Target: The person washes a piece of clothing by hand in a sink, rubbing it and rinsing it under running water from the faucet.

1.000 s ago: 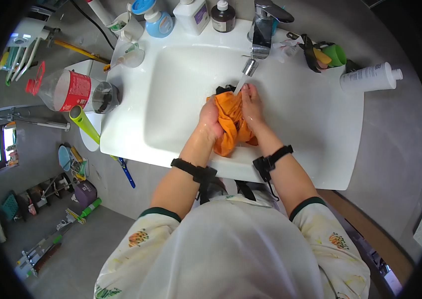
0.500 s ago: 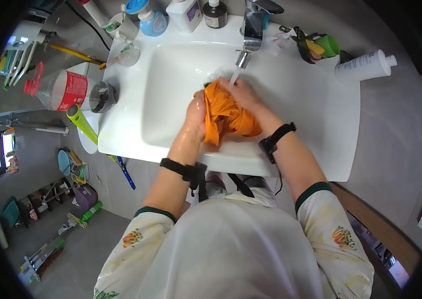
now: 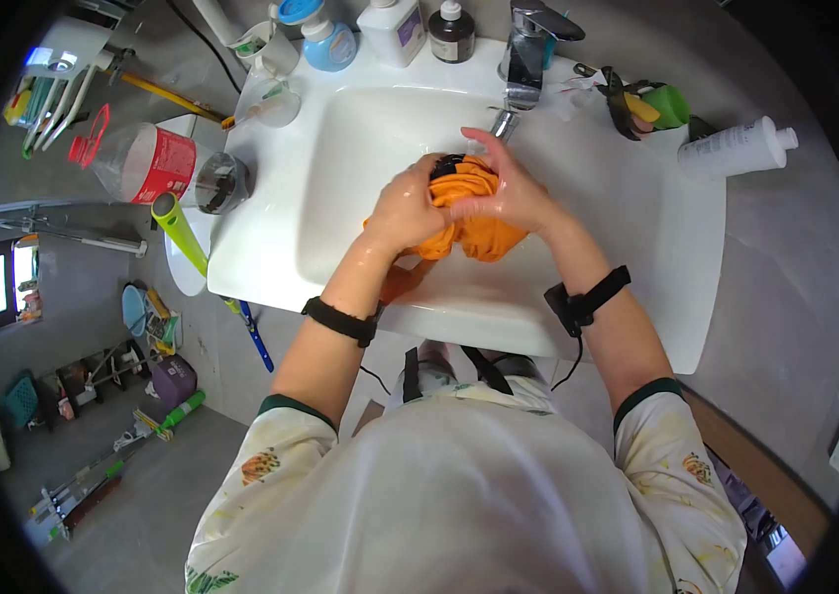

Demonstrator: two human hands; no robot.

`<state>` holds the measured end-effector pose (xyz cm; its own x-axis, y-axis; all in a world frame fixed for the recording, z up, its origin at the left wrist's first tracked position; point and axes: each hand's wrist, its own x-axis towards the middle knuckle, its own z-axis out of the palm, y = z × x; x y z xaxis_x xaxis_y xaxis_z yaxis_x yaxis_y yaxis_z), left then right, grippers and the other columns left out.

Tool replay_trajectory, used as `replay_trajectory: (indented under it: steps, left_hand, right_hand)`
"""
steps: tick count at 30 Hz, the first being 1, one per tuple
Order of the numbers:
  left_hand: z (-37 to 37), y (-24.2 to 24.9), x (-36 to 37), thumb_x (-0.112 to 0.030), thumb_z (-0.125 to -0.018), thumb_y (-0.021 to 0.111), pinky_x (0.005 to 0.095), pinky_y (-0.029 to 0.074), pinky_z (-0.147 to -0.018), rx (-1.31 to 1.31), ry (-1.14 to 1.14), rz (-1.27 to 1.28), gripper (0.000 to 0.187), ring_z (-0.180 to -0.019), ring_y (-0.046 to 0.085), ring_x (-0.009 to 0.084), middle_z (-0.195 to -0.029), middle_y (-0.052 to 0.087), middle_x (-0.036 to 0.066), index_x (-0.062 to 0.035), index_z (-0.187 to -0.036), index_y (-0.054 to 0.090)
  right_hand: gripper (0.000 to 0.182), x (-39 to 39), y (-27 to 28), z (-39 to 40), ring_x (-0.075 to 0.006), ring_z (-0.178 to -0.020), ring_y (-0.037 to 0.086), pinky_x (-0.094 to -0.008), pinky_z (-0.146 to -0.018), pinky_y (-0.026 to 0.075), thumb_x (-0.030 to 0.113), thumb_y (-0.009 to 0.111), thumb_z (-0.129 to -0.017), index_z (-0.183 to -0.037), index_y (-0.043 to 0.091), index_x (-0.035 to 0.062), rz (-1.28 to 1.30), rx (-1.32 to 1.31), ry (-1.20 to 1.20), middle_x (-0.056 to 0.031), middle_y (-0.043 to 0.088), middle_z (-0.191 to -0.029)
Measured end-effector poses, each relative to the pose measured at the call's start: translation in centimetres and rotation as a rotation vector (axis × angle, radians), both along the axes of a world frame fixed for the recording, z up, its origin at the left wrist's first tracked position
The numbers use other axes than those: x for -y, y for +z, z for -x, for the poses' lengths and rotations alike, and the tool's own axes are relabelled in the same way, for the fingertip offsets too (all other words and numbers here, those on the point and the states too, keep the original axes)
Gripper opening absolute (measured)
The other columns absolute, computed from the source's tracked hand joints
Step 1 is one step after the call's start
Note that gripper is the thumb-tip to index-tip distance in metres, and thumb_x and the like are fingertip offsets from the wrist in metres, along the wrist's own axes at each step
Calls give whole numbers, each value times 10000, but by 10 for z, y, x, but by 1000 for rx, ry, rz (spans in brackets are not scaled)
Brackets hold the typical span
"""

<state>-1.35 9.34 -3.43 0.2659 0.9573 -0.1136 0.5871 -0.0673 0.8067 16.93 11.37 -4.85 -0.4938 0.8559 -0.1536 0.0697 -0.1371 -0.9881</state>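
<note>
A bunched, wet orange cloth (image 3: 487, 238) with a black part at its far end lies in the white sink (image 3: 340, 129). My left hand (image 3: 408, 206) is closed round the cloth's left side, its fingers curled toward the black part. On the other side my right hand (image 3: 511, 188) is open, with forefinger and thumb spread wide in a C over the cloth. The thumb reaches across the orange folds. Just beyond the right fingers is the tap's small metal nozzle (image 3: 504, 124); any water stream is hidden behind the hand.
The tap (image 3: 524, 59) stands at the sink's back edge, beside a dark pump bottle (image 3: 451, 35), a white bottle (image 3: 395, 30) and a blue dispenser (image 3: 328, 45). A white bottle (image 3: 736, 148) lies at right. A red-labelled plastic bottle (image 3: 157, 163) is at left.
The cloth has been gathered into a tighter bundle, and its black part now shows. My left hand has moved over its top; my right hand has spread its fingers. The view has shifted slightly.
</note>
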Motion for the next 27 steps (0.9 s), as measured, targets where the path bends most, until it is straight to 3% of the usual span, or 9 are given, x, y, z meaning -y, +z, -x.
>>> replay_trajectory:
  steps: [4,7,12,14,15,17,21,25,27]
  left_hand:
    - [-3,-3,4,-11,-698,575,294,477,-859,620,21,290,490,-969,598,225,-1065,616,132,65,-1179,522]
    - [-7,-16,10,28,-684,554,299,475,-874,1021,229,462,501,-1005,585,238,-1105,599,135,60,-1183,518]
    - [24,-16,13,-116,-736,503,435,421,-982,1441,554,605,473,-1096,553,299,-1173,584,141,5,-1193,520]
    - [33,-31,6,-159,-753,495,480,404,-989,1610,500,553,435,-1113,540,320,-1175,590,125,-15,-1162,537]
    - [31,-28,9,-159,-753,495,480,404,-989,1609,501,550,435,-1113,540,320,-1175,590,125,-15,-1162,537]
    - [24,-21,13,-100,-746,494,446,417,-971,1764,570,595,423,-1094,535,317,-1147,581,135,-15,-1158,532]
    - [40,-59,19,-89,-745,495,454,403,-994,1565,699,714,468,-1106,527,318,-1179,561,131,-33,-1209,504]
    - [26,-80,30,-199,-782,581,456,410,-1003,1259,594,718,461,-1083,559,318,-1167,591,148,-22,-1203,517]
    - [1,-57,26,-329,-822,616,441,435,-976,1670,543,936,495,-1075,557,314,-1166,579,146,-34,-1205,509]
  right_hand:
    - [1159,16,-45,-13,-369,-1209,457,-418,-1040,343,372,914,-416,-1372,335,64,-274,299,-7,-210,461,-1294]
    - [1140,17,-79,-16,-353,-1233,433,-398,-1059,315,412,898,-407,-1355,375,58,-189,439,30,-198,457,-1309]
    - [920,40,-78,-34,-297,-1295,361,-369,-1078,272,466,789,-634,-1357,390,60,205,-28,129,-129,458,-1340]
    - [675,52,-98,-29,-259,-1260,415,-410,-1047,323,338,675,-807,-1358,393,69,672,-403,-209,-89,480,-1322]
    - [675,51,-96,-23,-259,-1260,415,-410,-1047,323,338,675,-807,-1358,393,69,672,-404,-207,-89,480,-1322]
    - [517,44,-93,-6,-260,-1191,487,-460,-974,407,240,589,-875,-1338,414,95,898,-918,-328,-87,496,-1302]
    - [470,16,-106,-5,-272,-1121,538,-444,-917,462,125,585,-855,-1300,436,102,882,-842,-623,-101,508,-1270]
    - [445,4,-68,-15,-284,-1108,542,-400,-927,464,19,567,-796,-1230,478,63,411,-501,-740,-114,515,-1230]
    - [468,25,-62,8,-304,-1136,506,-429,-960,433,44,603,-765,-1220,492,62,-173,-145,-652,-127,506,-1216]
